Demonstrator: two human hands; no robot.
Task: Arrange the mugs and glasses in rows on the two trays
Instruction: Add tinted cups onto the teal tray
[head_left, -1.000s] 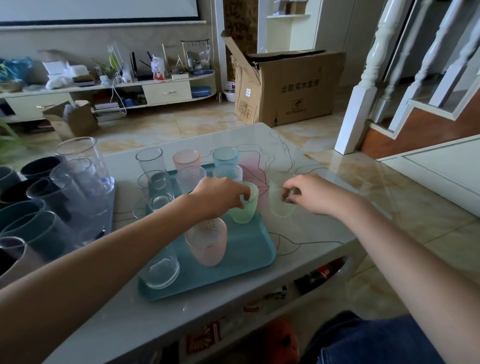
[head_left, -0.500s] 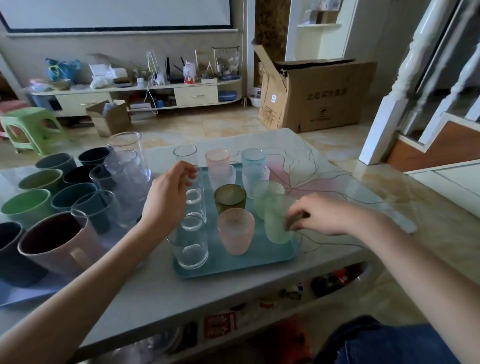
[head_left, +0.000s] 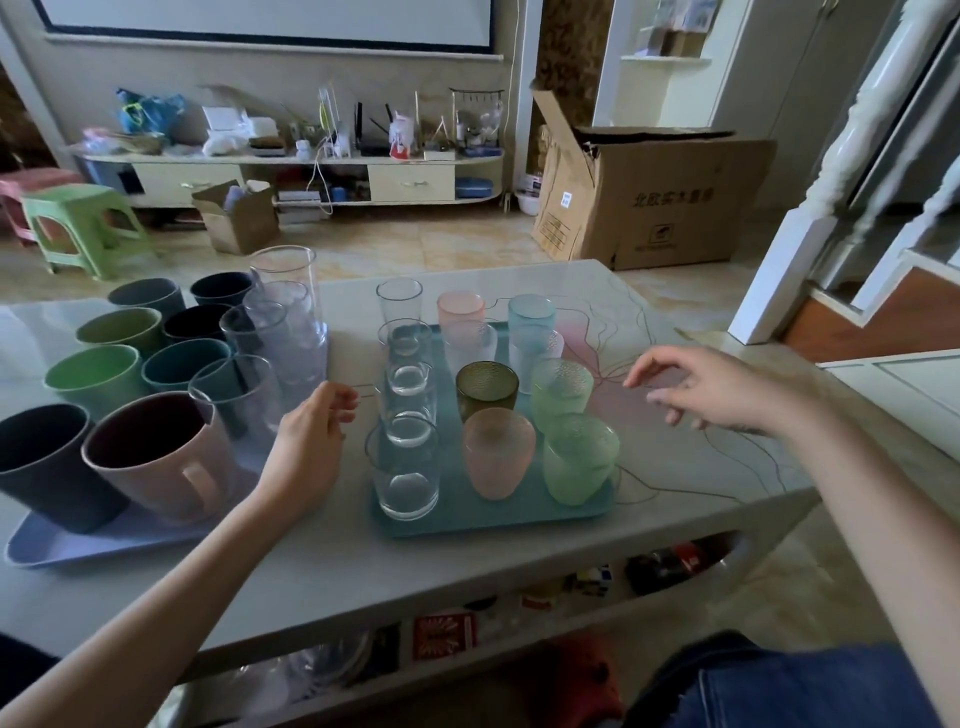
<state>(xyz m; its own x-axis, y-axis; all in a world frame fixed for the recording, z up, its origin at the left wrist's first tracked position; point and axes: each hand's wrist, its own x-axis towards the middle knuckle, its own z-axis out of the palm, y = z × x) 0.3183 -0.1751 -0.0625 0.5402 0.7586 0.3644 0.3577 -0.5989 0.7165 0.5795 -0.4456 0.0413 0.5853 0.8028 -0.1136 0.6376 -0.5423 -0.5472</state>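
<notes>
Both hands, left (head_left: 311, 441) and right (head_left: 711, 389), have drawn off the glasses (head_left: 579, 457), fingers loose, holding nothing.

We've got the teal rectangular plastic tray (head_left: 493, 519) on the pale glass-topped coffee table (head_left: 701, 467), holding three rows of glasses: clear ones on the left, pink and olive in the middle, green and blue on the right. Our left hand (head_left: 311, 441) hovers just beside the clear row, fingers loosely curled, holding nothing. Our right hand (head_left: 717, 389) floats relaxed off to the right. The colourful plastic mugs (head_left: 93, 379) sit on the lavender plastic tray (head_left: 62, 545).
</notes>
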